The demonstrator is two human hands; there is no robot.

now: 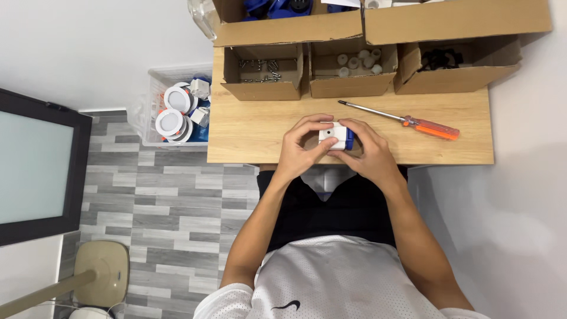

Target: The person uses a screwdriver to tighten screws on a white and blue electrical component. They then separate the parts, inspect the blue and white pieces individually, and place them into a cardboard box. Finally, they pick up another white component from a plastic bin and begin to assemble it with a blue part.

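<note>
Both hands grip one small white box-shaped part (332,134) with a blue piece on its right side, held just above the near edge of the wooden table (248,133). My left hand (301,147) wraps its left side with the thumb on the front. From the other side, my right hand (366,150) covers the blue piece with its fingers. Most of the part is hidden by fingers.
An orange-handled screwdriver (407,121) lies right of the hands. Cardboard boxes line the table's back: metal clips (260,71), white cylinders (357,62), black parts (440,59). A clear bin (155,80) of white round fixtures stands on the floor to the left.
</note>
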